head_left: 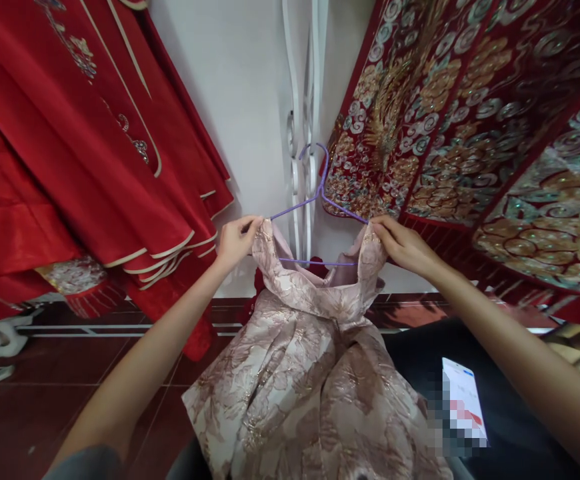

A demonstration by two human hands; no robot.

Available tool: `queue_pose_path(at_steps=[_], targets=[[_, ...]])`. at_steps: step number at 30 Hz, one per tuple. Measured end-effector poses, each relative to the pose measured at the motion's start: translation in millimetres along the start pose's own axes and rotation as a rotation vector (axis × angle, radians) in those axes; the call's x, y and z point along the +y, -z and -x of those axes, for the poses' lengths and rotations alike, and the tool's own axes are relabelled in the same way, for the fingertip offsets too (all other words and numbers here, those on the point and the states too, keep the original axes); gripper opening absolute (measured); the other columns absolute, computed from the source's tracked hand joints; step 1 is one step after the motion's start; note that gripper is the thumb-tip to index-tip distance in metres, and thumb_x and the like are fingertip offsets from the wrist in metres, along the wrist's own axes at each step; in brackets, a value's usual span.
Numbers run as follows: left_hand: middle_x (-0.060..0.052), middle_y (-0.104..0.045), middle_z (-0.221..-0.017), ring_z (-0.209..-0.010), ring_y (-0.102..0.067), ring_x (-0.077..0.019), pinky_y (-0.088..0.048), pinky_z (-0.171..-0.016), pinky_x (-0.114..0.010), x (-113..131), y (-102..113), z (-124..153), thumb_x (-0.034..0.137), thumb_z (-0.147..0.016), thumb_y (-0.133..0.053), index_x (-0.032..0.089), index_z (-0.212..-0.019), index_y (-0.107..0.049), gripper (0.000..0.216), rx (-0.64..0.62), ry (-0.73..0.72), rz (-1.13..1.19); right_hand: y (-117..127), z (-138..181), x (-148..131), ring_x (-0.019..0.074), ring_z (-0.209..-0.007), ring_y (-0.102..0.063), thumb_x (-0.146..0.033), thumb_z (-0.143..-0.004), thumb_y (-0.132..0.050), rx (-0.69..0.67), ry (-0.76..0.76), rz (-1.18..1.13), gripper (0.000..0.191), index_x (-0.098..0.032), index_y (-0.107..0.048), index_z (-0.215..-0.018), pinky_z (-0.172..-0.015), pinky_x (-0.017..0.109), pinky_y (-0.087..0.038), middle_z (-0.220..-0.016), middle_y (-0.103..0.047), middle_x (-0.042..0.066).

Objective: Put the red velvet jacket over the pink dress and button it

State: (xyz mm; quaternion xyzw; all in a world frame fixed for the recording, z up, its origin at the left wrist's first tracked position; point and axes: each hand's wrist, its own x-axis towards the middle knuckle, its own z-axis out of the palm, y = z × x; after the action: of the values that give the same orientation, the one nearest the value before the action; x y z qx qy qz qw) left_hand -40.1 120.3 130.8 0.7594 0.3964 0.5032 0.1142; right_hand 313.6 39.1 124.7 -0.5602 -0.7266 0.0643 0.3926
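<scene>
A pale pink brocade dress (315, 373) with a floral pattern hangs on a purple clothes hanger (323, 189), its skirt spreading toward me. My left hand (238, 241) pinches the dress's left shoulder strap at the hanger's end. On the other side, my right hand (401, 244) grips the right strap where it meets the hanger. The hanger's hook points up and away, touching nothing that I can make out. Its lower bar shows through the wide neckline. The skirt's lower end runs out of the frame at the bottom.
Red garments (135, 153) hang at the left, and embroidered red-and-gold ones (450, 120) at the right. White curved metalwork (295, 80) stands against the pale wall (240, 80). A lit phone (463, 400) lies on a dark surface at lower right. White shoes (5, 340) are at far left.
</scene>
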Motion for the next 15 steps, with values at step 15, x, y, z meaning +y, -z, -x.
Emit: queue_pose_path(at_steps=[15], targets=[[-0.008,-0.073,-0.088,-0.095,-0.065,-0.0252,-0.049,-0.093,-0.039,-88.9,-71.3,64.2,0.021,-0.060,-0.068,0.016,-0.076,-0.068,0.017,-0.511,0.425,0.200,0.8,-10.8,21.3,0.0218,-0.079,-0.069,-0.049,-0.090,-0.040,-0.447,-0.332,-0.797,0.038,-0.020,-0.065,-0.090,-0.076,0.037,-0.055,-0.087,-0.073,0.008]])
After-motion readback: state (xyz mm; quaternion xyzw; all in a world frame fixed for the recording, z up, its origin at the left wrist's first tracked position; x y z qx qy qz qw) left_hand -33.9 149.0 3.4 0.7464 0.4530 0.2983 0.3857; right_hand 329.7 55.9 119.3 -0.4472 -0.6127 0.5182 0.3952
